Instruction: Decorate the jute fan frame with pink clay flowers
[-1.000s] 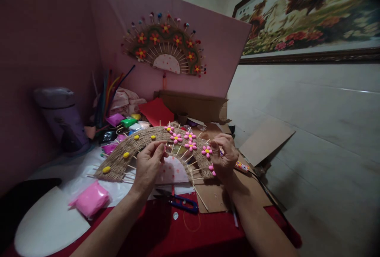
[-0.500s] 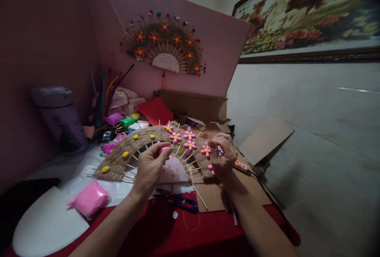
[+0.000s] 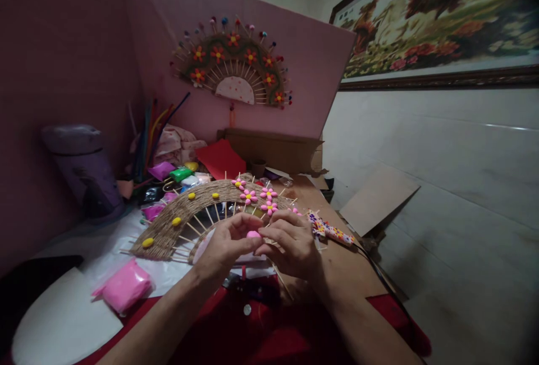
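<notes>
Between the thumb and fingers of my left hand (image 3: 229,241) is a small lump of pink modelling clay (image 3: 253,234). My right hand (image 3: 292,246) meets it from the other side, its curled fingertips at the lump. Both hands hover over a twine-wrapped fan (image 3: 158,236) with thin wooden sticks. Pink flowers (image 3: 269,208) with yellow centres decorate its right part, and yellow clay ovals (image 3: 177,222) dot its left part. My hands hide much of the fan's pale lower middle and right end.
A pink clay packet (image 3: 126,286) lies at left beside a white rounded board (image 3: 63,320). Dark-handled scissors (image 3: 263,289) rest below my hands on the red cloth (image 3: 236,337). A flower-patterned glue gun (image 3: 337,234) lies right on cardboard (image 3: 357,269). A finished fan (image 3: 233,62) stands behind.
My right hand has moved left and down from the fan's right side to the pink clay. My left hand has shifted slightly right and down with the clay.
</notes>
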Tool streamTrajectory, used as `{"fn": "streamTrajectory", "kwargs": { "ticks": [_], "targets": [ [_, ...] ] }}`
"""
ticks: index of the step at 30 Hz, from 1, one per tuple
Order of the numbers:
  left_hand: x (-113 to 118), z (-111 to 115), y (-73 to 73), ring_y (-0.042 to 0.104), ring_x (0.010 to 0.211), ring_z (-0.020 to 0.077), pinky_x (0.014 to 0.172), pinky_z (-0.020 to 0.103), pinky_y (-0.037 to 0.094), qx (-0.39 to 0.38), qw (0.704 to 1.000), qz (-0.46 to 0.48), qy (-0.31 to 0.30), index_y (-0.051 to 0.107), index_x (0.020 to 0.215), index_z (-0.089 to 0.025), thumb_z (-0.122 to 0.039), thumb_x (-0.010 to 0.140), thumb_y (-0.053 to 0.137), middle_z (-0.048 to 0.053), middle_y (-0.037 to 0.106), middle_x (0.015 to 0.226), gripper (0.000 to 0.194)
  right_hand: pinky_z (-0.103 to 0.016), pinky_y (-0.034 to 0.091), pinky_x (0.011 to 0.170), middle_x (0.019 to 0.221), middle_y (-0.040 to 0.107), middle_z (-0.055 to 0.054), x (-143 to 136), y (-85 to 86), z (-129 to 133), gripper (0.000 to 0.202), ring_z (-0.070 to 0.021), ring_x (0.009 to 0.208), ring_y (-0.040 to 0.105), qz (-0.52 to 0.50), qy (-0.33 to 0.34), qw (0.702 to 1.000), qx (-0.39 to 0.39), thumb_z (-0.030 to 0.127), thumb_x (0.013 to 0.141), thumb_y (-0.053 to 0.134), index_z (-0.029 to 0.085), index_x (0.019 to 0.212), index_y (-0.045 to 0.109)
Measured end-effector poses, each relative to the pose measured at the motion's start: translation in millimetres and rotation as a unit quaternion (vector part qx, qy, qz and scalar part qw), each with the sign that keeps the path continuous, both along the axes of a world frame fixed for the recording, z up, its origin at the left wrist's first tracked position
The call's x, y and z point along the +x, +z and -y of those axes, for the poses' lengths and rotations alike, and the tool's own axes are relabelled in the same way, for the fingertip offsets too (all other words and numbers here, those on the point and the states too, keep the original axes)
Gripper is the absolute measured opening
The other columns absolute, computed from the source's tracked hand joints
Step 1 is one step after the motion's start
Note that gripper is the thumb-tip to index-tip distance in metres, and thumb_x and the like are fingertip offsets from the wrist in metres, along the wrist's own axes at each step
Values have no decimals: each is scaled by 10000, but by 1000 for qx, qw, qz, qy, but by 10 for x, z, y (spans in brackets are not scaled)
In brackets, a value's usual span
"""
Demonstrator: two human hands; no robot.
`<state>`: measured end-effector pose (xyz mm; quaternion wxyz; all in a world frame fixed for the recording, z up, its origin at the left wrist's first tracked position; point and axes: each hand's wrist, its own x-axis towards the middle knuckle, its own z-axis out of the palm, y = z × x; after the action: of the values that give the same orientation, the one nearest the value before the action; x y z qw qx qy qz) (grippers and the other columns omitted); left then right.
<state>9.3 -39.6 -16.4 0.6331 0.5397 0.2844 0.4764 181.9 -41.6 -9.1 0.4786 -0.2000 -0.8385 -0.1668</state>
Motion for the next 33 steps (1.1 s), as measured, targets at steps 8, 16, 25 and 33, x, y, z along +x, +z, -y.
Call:
{"fn": "streamTrajectory", "kwargs": {
  "ticks": [8, 16, 25, 33],
  "targets": [
    [-25, -16, -4, 595, 740, 112, 681, 234, 478, 25, 1000, -3, 13, 640, 922, -162, -280, 672, 770, 13, 650, 835, 305, -339, 523, 766, 746, 668, -29, -23, 28, 15, 71, -172, 800, 576, 6, -23, 1000, -2, 240, 855, 591, 185, 875, 631],
    [-37, -33, -18, 620, 637, 132, 630, 266, 483, 36, 999, -21, -11, 636, 891, -132, -290, 760, 693, 35, 680, 719, 212, -337, 516, 805, 728, 652, -20, -36, 20, -3, 51, -159, 778, 571, 7, -37, 999, 10, 162, 859, 561, 189, 845, 602],
    [-29, -63, -24, 611, 608, 126, 594, 255, 466, 24, 1000, -10, 10, 590, 900, -144, -298, 727, 724, 21, 678, 690, 268, -336, 514, 814, 715, 654, -23, -67, 19, -42, 73, -156, 785, 579, 10, -43, 999, -5, 169, 871, 549, 184, 831, 607],
    [-28, -55, -3, 563, 560, 114, 575, 252, 437, 15, 999, -35, 39, 587, 786, -142, -235, 682, 719, 12, 648, 631, 193, -356, 515, 799, 747, 661, -30, -55, -25, -68, 31, -168, 783, 583, 14, -28, 999, -25, 193, 854, 573, 188, 848, 603]
  ]
}}
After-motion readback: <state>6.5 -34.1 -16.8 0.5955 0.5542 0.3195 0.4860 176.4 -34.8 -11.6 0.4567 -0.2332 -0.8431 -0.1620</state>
